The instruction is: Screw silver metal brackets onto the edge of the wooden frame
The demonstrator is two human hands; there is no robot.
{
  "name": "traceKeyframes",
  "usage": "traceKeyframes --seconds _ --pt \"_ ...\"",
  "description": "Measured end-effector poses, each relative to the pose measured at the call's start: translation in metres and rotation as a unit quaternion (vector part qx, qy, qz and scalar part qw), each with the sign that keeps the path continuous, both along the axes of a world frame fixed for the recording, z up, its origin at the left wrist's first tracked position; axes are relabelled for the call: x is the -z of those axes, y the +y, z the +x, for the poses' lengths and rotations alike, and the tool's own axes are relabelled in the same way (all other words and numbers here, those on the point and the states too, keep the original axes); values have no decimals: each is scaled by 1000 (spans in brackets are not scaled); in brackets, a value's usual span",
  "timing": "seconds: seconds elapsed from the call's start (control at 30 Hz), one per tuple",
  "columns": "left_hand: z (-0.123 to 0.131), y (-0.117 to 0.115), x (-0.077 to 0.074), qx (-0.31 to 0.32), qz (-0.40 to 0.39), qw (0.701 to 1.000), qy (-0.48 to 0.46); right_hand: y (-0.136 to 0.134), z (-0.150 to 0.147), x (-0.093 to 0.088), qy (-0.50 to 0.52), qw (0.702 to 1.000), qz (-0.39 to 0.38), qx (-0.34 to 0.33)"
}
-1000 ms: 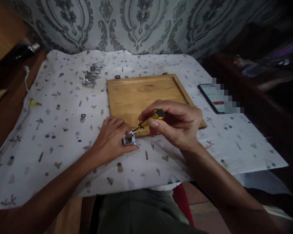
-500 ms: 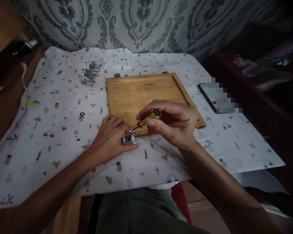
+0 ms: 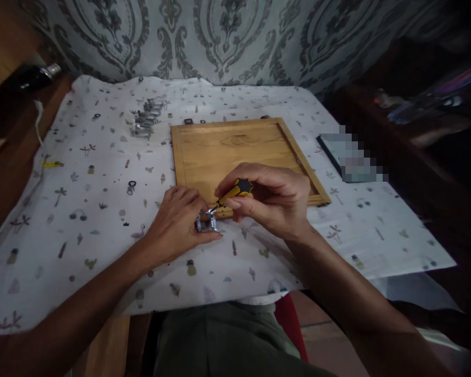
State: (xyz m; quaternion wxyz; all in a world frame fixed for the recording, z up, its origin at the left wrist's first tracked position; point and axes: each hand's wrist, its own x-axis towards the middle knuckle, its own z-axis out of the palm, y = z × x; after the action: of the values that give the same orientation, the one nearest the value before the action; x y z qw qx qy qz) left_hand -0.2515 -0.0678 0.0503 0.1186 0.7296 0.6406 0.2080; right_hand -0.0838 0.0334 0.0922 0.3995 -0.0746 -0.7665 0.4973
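My right hand (image 3: pixel 272 196) is closed around the yellow and black handle of a small screwdriver (image 3: pixel 236 189). The shaft slants down to the left, and its tip meets a shiny metal hinge (image 3: pixel 209 222). This hinge lies at the near edge of a framed wooden panel (image 3: pixel 235 149), by its left corner. My left hand (image 3: pixel 179 214) grips the hinge between thumb and fingers, the fingertips resting over the panel's edge. Part of the hinge is hidden behind those fingers, and the screw head is too small to make out.
A row of several metal hinges (image 3: pixel 144 119) lies at the back left on the printed tablecloth (image 3: pixel 102 209). A phone (image 3: pixel 347 159), partly pixelated, rests right of the panel. Near the left edge are a yellow strip (image 3: pixel 52 164) and a white cord (image 3: pixel 39 123).
My right hand and the screwdriver have shifted slightly left, and the handle stands a little steeper and turned. My left hand, the hinge and the panel stay in place.
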Motion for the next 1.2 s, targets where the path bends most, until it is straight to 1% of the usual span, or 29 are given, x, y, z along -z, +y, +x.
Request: traceKeyframes --seconds 0.23,0.3,0.4,0.6,0.8,0.93,1.07,1.2 --pt "1 1 -5 8 -21 1000 20 -3 5 2 0 996 65 69" --pt "1 0 -4 9 -15 1000 22 -5 7 1 5 994 72 81" --pt "1 0 -2 11 -3 1000 22 -8 9 -3 19 993 57 98" --pt "1 0 -2 13 1 1000 23 -11 11 -6 -12 995 19 94" --pt "1 0 -2 8 0 1000 13 -10 11 -4 -13 996 0 93" --pt "1 0 -3 9 -4 1000 19 -8 10 -3 2 997 9 80" --pt "1 0 -4 10 -9 1000 20 -7 11 -2 -10 997 18 80" --pt "2 0 -4 7 -5 1000 18 -5 13 -3 -9 998 19 58"
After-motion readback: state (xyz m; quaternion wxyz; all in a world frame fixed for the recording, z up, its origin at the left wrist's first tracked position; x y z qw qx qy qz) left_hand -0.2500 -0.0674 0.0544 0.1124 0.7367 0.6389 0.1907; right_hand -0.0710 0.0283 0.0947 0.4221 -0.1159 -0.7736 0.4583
